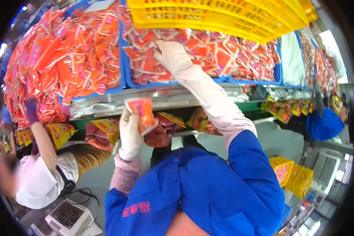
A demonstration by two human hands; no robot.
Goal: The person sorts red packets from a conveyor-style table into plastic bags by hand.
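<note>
Blue crate (124, 74) heaped with packets; left hand (129, 135) clasps orange packet (142, 114); right hand (171, 55) in heap, grip unclear.

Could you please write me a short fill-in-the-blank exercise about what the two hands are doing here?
1. The left hand holds up one ____ packet.
2. The right hand reaches into a ____ bin heaped with packets.
3. Above that bin sits a ____ crate.
4. Both hands wear white ____.

Missing words: orange; blue; yellow; gloves
</note>
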